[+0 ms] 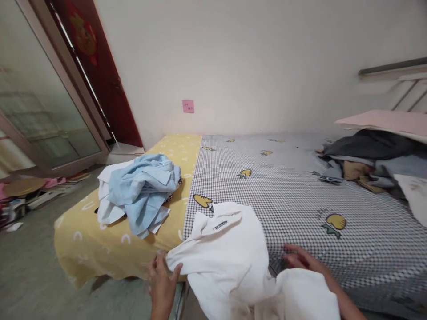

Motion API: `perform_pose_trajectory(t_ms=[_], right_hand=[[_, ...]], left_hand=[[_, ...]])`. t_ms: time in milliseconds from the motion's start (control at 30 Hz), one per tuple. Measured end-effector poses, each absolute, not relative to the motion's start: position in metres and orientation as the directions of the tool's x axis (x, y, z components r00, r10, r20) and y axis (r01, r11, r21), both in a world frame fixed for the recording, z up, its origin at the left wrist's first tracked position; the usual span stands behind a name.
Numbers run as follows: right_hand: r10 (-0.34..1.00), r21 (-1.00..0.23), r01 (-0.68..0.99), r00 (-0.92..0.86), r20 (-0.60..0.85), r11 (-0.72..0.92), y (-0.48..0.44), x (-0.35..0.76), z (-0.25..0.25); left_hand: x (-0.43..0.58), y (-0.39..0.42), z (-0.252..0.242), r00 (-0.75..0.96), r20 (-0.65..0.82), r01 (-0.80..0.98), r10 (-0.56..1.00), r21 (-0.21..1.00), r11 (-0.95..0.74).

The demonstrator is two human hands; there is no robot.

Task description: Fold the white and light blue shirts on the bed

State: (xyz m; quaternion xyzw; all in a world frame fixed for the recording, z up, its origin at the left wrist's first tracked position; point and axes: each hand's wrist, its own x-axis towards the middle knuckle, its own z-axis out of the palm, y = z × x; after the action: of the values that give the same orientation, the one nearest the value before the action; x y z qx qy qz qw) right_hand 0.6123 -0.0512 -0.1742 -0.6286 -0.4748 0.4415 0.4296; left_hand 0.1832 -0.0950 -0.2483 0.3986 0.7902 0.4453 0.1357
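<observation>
A white shirt (230,253) with a collar and a printed neck label hangs over the front edge of the bed, its lower part running out of the bottom of the view. My left hand (162,280) grips the shirt's left side between thumb and fingers, and the cloth stretches toward it from the collar. On the right, my right hand (300,258) is by the bed edge, its index finger extended and the other fingers partly bent. No cloth shows between those fingers. Part of the shirt covers some of my right wrist and forearm.
A crumpled pile of light blue and white clothes (143,186) lies on the yellow sheet (100,235). Dark, brown and grey clothes (373,155) are heaped on the checked sheet (247,191) at right, below a pink board-like item (383,120). A wall stands behind the bed.
</observation>
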Motion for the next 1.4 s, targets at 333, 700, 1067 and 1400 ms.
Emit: perform_pose_trajectory(t_ms=[333,700,1067,1400], right_hand=[[0.986,-0.644,0.757,-0.164,-0.029,0.107,0.065,0.559,-0.144],[0.971,-0.586,0.776,-0.149,0.188,0.233,0.048,0.552,-0.081],[0.816,-0.708,0.688,0.314,0.485,0.156,-0.045,0.663,-0.089],[0.886,-0.927,0.049,0.319,-0.338,-0.371,-0.124,0.686,-0.213]], left_hand=[[0.225,-0.093,-0.201,-0.456,-0.23,-0.112,0.86,0.973,0.201],[0.185,-0.118,-0.099,-0.481,0.293,0.173,0.826,0.956,-0.238],[0.141,-0.118,-0.109,0.092,0.398,0.962,0.913,0.2,-0.184],[0.187,-0.139,-0.204,-0.292,0.329,0.855,0.898,0.511,0.09]])
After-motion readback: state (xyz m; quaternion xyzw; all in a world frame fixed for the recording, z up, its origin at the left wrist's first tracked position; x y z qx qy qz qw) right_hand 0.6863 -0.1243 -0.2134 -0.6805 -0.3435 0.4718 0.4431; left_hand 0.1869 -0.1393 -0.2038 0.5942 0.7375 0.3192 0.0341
